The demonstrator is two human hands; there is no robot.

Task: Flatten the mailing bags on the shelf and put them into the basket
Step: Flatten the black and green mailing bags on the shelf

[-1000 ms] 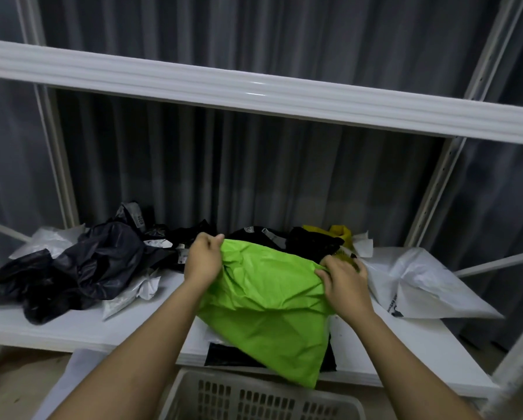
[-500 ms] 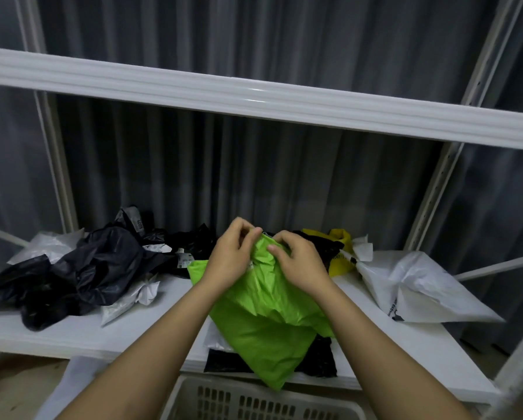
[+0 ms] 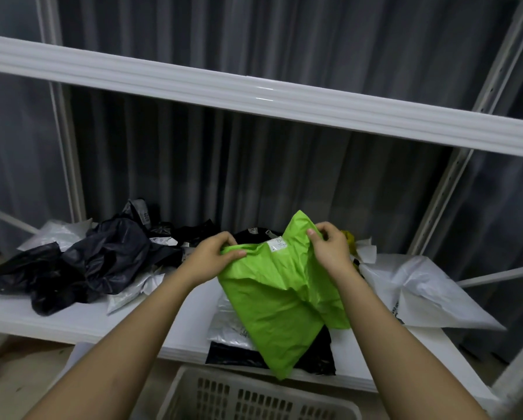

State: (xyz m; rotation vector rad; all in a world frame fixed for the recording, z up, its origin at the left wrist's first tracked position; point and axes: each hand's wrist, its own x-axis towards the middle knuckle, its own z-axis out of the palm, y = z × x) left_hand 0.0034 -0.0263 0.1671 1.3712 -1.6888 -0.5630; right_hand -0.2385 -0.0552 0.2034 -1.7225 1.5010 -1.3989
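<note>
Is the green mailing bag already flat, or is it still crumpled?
Still crumpled: the green mailing bag shows folds while the left hand and right hand grip its top edge.

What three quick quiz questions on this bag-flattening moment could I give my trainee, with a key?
1. True or false: both hands grip the green mailing bag.
2. Which lies directly under the green bag? A) flat black bag B) the basket C) yellow bag
3. Fill in: the crumpled dark bags are piled on the person's ____ side of the shelf.

Key: 1 true: left hand, right hand. 2 A. 3 left.
</note>
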